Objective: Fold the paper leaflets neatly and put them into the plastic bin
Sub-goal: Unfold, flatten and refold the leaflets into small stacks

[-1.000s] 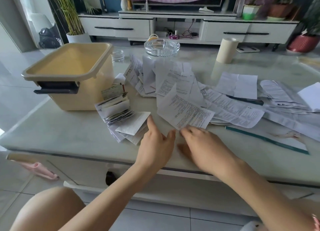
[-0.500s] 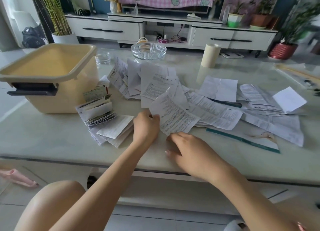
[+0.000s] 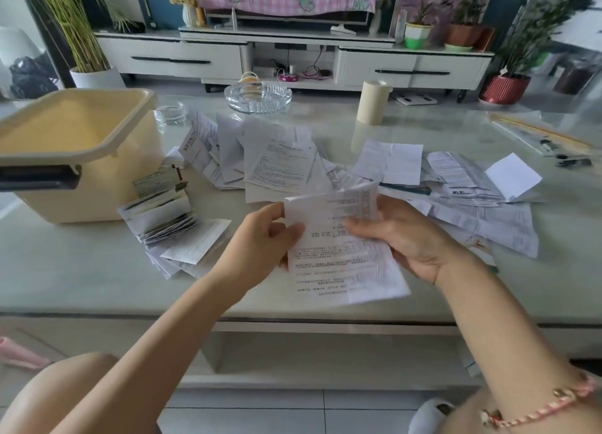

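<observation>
now leaflet (image 3: 342,264) has risen off the table (image 3: 71,257)

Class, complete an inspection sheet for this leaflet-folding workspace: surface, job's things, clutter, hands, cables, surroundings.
Surface: pale glossy table, papers strewn across its middle.
Job's things: leaflet held up over the near edge; loose leaflets spread out; folded stack beside the open-topped cream plastic bin.
Clutter: glass ashtray, small glass, cream roll.
Hands: left hand and right hand grip the leaflet by its sides.
Cables: cables on the TV stand shelf, off the table.
Surroundings: potted plant, tiled floor.
</observation>
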{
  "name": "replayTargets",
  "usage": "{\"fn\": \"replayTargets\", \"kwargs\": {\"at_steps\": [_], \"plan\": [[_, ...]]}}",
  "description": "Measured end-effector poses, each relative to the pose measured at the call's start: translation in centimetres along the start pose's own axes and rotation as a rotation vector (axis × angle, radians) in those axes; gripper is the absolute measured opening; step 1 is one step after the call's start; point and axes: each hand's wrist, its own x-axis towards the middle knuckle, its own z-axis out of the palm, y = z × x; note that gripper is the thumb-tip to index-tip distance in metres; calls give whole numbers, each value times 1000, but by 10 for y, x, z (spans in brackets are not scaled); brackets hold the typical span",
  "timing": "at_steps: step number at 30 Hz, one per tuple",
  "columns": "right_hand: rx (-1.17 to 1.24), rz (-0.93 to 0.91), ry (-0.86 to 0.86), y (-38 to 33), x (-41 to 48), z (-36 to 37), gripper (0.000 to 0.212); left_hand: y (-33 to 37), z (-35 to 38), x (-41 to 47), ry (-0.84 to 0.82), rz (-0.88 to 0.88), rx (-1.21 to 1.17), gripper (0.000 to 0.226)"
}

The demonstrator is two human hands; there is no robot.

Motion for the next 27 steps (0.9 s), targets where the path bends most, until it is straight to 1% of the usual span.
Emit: {"fn": "replayTargets", "kwargs": {"at_steps": [3,4,6,8,9,10,12,14,16,17,18,19,20,21,22,23,24,25,27], "plan": [[74,-71,95,0,0,9,18,-1,-3,-2,-17,-64,-160,27],[104,-80,101,-1,-2,10,19,0,-5,-2,-18,-102,-241,28],[146,-79,88,0,-2,13,32,1,-8,-1,-21,-202,-463,31],[72,-139,129,1,-2,17,46,2,-11,-1,-36,-294,-708,26],[31,-181,152,2,-1,20,50,2,-12,-1,-52,-312,-760,23],[-5,-217,167,2,-1,23,50,0,-12,0,-69,-316,-737,22],[-98,-242,166,1,-1,26,44,-5,-9,0,-62,-275,-569,19],[-178,-211,142,0,-2,23,41,-9,-7,0,47,-208,-411,6],[-104,-190,161,-4,-3,15,41,-10,-8,0,188,-111,-266,6],[-69,-191,183,-6,-4,12,38,-9,-10,0,206,-50,-203,7],[-70,-205,196,-7,-4,10,31,-7,-11,-1,190,-2,-152,8],[-115,-219,172,-8,-6,10,20,-5,-10,-2,148,33,-107,9],[-195,-214,101,-7,-8,11,11,-3,-9,-4,97,55,-68,9],[-295,-180,14,-3,-9,12,21,-1,-6,-5,53,69,-34,9],[-385,-131,-71,0,-10,15,33,-1,-4,-6,25,79,-10,8],[-441,-82,-129,3,-11,18,38,-1,-2,-6,14,86,-1,7],[-461,-66,-142,5,-12,21,36,-1,-2,-5,14,80,-17,5],[-462,-86,-113,4,-12,22,30,-1,-3,-4,30,63,-55,6],[-392,-129,42,2,-11,20,18,-1,-6,-1,69,6,-174,19]]}}
